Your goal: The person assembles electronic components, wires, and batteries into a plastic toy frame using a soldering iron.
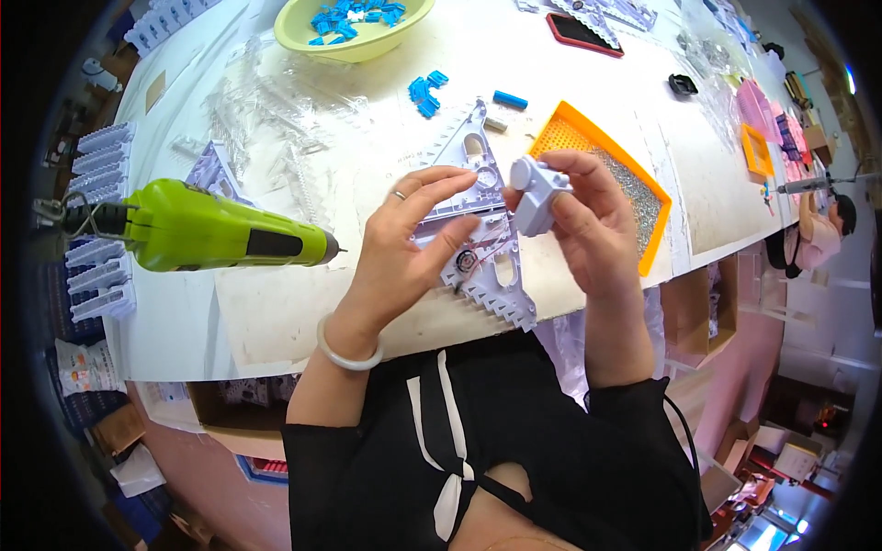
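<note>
- The right hand [597,225] was closed around a small lavender block [537,207], pinching it between thumb and fingers and holding it up over the bench [266,326], between the triangular part and the orange tray.
- The left hand [397,253] was loosely spread, thumb and fingers well apart, with nothing between them; whether its fingertips touched the part below could not be told.
- Under the left hand, a triangular lavender part [491,298] with a toothed edge lay on the bench near the person. A small dark round piece [466,261] sat on it.
- Just beyond its tip lay a blue bar [510,99], a short grey cylinder [496,124] and a cluster of blue pieces [424,95].
- Right of the part, an orange tray [655,246] held many small metallic bits [643,197].
- To the left, a green power screwdriver [207,228] pointed its tip toward the left hand.
- Farther back stood a pale yellow bowl [358,50] with more blue pieces inside; clear plastic pieces [285,119] lay in front of it, toward the left.
</note>
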`<control>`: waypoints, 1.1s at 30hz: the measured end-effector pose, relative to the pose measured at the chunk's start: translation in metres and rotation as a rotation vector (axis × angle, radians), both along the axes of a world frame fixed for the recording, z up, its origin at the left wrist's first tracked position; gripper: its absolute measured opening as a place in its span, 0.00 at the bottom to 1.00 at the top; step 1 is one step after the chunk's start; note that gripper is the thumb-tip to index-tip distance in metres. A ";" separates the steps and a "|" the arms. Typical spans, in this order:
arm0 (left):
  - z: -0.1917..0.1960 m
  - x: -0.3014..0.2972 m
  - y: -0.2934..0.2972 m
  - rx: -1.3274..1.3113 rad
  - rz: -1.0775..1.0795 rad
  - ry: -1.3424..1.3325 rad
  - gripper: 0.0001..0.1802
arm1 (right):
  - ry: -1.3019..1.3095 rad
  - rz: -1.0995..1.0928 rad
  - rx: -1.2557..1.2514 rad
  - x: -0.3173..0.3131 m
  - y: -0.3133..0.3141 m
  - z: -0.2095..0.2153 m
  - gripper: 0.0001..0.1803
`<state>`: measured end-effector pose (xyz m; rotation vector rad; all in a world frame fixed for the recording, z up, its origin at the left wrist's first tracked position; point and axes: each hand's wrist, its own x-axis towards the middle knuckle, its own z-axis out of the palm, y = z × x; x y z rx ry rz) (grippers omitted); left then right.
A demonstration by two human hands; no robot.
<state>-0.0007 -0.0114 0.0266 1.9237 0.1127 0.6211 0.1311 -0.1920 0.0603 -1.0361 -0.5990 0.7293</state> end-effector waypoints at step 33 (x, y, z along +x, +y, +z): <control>-0.007 -0.020 -0.009 -0.138 0.257 -0.055 0.20 | -0.525 -0.058 -0.218 -0.016 0.041 -0.054 0.16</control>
